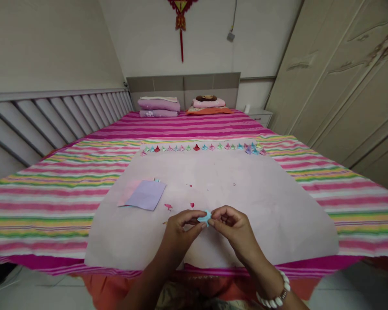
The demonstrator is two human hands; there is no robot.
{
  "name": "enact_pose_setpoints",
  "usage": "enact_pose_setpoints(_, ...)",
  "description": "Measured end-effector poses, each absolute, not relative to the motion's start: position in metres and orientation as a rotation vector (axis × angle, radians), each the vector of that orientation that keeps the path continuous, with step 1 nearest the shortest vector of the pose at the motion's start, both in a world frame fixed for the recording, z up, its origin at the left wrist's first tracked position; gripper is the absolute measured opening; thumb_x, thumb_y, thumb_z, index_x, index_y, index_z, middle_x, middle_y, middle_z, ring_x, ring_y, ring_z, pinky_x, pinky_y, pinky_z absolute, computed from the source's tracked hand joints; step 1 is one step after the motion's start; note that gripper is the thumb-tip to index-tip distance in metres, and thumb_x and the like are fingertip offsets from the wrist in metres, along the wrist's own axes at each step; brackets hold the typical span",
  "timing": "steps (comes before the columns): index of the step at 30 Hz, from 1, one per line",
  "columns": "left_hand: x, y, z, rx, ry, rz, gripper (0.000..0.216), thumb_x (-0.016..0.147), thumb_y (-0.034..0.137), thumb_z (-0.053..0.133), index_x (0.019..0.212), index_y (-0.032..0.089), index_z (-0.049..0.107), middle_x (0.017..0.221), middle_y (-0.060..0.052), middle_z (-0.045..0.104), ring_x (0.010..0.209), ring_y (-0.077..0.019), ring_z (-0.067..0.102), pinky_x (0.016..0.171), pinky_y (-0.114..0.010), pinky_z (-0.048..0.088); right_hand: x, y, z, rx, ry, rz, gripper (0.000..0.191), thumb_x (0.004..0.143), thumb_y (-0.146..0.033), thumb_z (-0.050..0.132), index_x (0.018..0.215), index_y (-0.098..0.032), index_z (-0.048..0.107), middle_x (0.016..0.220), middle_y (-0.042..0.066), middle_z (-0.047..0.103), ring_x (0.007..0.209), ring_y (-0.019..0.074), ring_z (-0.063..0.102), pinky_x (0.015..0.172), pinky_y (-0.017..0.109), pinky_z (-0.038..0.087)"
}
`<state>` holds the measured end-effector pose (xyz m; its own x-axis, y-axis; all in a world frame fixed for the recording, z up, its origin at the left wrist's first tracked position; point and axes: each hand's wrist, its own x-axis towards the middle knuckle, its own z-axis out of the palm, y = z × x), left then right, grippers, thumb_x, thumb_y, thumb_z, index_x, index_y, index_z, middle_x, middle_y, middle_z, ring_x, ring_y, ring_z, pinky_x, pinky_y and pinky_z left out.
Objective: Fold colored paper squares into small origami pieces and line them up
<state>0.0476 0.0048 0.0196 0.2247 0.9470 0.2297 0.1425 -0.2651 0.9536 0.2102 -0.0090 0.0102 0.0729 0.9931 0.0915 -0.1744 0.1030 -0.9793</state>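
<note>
Both hands meet over the near part of a pale sheet [261, 206] spread on the bed. My left hand [180, 229] and my right hand [233, 227] each pinch a small light-blue folded paper piece [204, 217] between the fingertips, just above the sheet. A white bead bracelet [276, 297] is on my right wrist. A stack of square papers, lilac on top of pink [143, 194], lies to the left of my hands. A row of several small folded paper shapes in mixed colours [203, 147] runs along the sheet's far edge.
The bed has a pink, green and yellow striped cover [51, 193]. Folded bedding and pillows [159, 106] sit at the headboard. A slatted rail [51, 116] runs along the left, a wardrobe [342, 77] along the right. Tiny paper scraps [168, 207] dot the sheet.
</note>
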Motion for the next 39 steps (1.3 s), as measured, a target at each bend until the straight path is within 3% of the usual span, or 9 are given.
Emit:
enact_pose_setpoints(7,0.047,0.004,0.017,1.908,1.144,1.171,0.022,0.076,0.014,0.066,0.097,0.019,0.071,0.084,-0.003,0.072,0.073,-0.0151,0.064,0.071,-0.028,0.053,0.210,-0.009,0.014,-1.062,-1.124,1.121,0.017,0.061,-0.025,0.081,0.068,-0.019,0.066,0.064,-0.002,0.063,0.059,0.0121,0.054,0.058,0.025,0.043)
enact_pose_setpoints(17,0.045,0.002,0.018,2.002,1.134,1.111,0.012,0.085,0.017,0.056,0.091,0.021,0.067,0.085,-0.002,0.064,0.080,-0.0152,0.061,0.073,-0.027,0.048,0.210,-0.009,0.014,-1.050,-1.465,0.828,0.012,0.077,-0.021,0.068,0.088,-0.022,0.073,0.077,0.003,0.064,0.069,0.0166,0.057,0.066,0.031,0.046)
enact_pose_setpoints(24,0.044,0.003,0.019,1.923,1.113,1.116,0.007,0.082,0.019,0.061,0.081,0.021,0.067,0.084,-0.002,0.067,0.083,-0.0174,0.062,0.077,-0.029,0.048,0.211,-0.008,0.021,-1.070,-1.584,0.789,0.008,0.080,-0.020,0.064,0.078,-0.023,0.070,0.076,0.002,0.058,0.072,0.0174,0.055,0.067,0.030,0.043)
enact_pose_setpoints(30,0.043,0.004,0.015,1.915,1.026,1.077,0.017,0.084,0.021,0.060,0.096,0.022,0.071,0.095,-0.005,0.073,0.089,-0.0193,0.066,0.082,-0.031,0.049,0.214,-0.009,0.023,-1.042,-1.593,0.818,0.011,0.082,-0.024,0.063,0.072,-0.021,0.066,0.071,0.001,0.056,0.069,0.0170,0.054,0.066,0.030,0.042)
enact_pose_setpoints(36,0.043,0.004,0.017,2.035,1.069,0.983,0.018,0.086,0.021,0.055,0.093,0.022,0.073,0.088,-0.005,0.073,0.084,-0.0203,0.065,0.080,-0.033,0.047,0.213,-0.008,0.019,-1.097,-1.479,0.880,0.015,0.075,-0.031,0.071,0.065,-0.020,0.067,0.065,0.000,0.058,0.064,0.0166,0.055,0.064,0.030,0.042)
enact_pose_setpoints(39,0.043,0.002,0.021,1.968,1.106,1.011,0.012,0.082,0.023,0.061,0.081,0.021,0.073,0.079,-0.004,0.073,0.077,-0.0197,0.065,0.074,-0.032,0.047,0.215,-0.009,0.020,-1.134,-1.390,0.952,0.021,0.069,-0.035,0.076,0.059,-0.020,0.066,0.064,0.001,0.060,0.064,0.0168,0.056,0.064,0.030,0.042)
